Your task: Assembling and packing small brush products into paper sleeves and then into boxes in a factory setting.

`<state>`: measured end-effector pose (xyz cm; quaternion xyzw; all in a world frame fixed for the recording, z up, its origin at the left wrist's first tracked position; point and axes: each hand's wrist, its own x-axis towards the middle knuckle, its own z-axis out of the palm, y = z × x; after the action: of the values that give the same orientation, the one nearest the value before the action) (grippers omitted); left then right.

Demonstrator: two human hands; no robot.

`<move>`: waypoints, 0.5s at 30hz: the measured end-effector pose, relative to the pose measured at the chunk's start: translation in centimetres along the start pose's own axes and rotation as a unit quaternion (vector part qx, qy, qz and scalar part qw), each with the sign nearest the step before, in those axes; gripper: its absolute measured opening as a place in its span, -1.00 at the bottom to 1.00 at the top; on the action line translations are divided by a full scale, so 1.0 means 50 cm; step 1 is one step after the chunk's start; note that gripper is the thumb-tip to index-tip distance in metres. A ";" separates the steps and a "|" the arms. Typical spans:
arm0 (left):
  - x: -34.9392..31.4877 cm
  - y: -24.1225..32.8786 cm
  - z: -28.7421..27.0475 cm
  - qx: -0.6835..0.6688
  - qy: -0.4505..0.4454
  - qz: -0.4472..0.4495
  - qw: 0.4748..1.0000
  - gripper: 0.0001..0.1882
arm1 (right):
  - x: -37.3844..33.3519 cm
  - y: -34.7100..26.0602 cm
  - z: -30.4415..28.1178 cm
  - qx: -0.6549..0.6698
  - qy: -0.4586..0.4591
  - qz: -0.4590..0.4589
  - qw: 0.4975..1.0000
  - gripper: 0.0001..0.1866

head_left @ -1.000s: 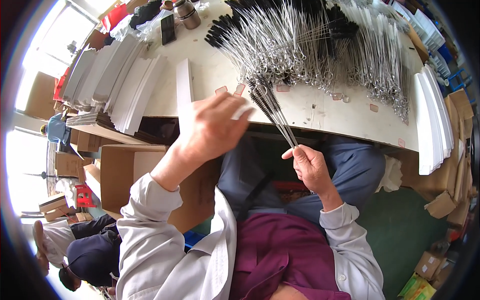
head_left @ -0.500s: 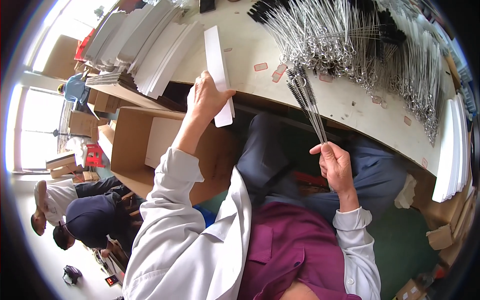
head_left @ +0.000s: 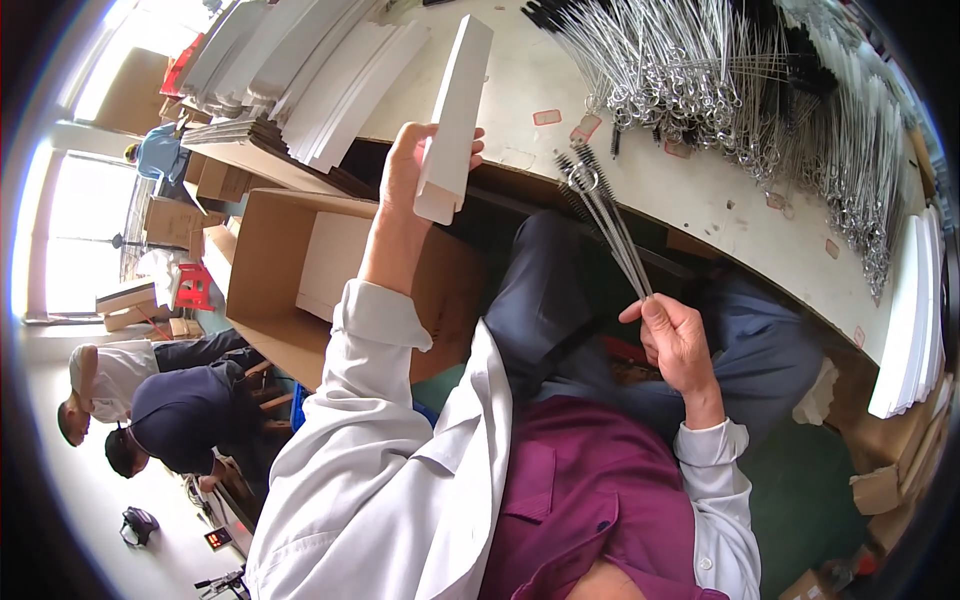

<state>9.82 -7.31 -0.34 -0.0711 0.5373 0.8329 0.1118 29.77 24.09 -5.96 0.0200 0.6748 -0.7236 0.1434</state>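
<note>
My left hand [head_left: 403, 172] is closed round a long, narrow white carton [head_left: 456, 115] near the table edge, fingers curling behind it. The carton leans up and to the right; a flap shows at its lower end. Held by their thin wire ends in my right hand [head_left: 678, 345] are several wire-handled brushes [head_left: 622, 240]. Their dark bristles point up and away toward the table, and a small metal ring shows among them. The brushes and the carton are apart.
A big pile of wire brushes [head_left: 690, 90] covers the far right of the table [head_left: 510, 100]. White cartons [head_left: 350, 95] are stacked at the left, more [head_left: 910, 330] at the right. An open cardboard box [head_left: 265, 270] stands below the table edge. Two people [head_left: 190, 410] are at the left.
My left hand has turned the carton, tipping its top to the right and bringing its flapped lower end into sight. My right hand still holds the brushes, almost unmoved.
</note>
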 end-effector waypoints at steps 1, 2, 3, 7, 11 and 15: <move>-0.001 -0.009 -0.002 -0.034 -0.018 -0.005 0.999 -0.46 | -0.003 -0.005 0.004 -0.001 -0.002 0.000 1.000 -0.51; 0.000 -0.020 -0.005 -0.067 -0.036 -0.009 0.997 -0.46 | -0.005 -0.009 0.011 0.001 -0.023 0.004 1.000 -0.51; 0.006 -0.036 -0.012 -0.083 -0.060 -0.020 0.995 -0.43 | -0.006 -0.012 0.018 0.004 -0.045 0.008 0.999 -0.51; 0.012 -0.089 0.018 -0.133 -0.071 -0.044 0.988 -0.35 | 0.003 0.000 0.044 0.000 -0.064 0.035 0.997 -0.52; 0.026 -0.116 0.013 -0.153 -0.111 -0.166 0.968 -0.43 | 0.006 0.011 0.047 -0.065 -0.051 0.025 0.996 -0.51; 0.034 -0.124 0.008 -0.136 -0.114 -0.139 0.974 -0.47 | -0.008 0.001 0.034 -0.049 -0.056 0.047 0.996 -0.49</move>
<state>9.81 -4.30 -6.01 -0.0643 0.3873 0.8774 0.2757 30.46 22.50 -5.75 0.0038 0.6985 -0.6823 0.2157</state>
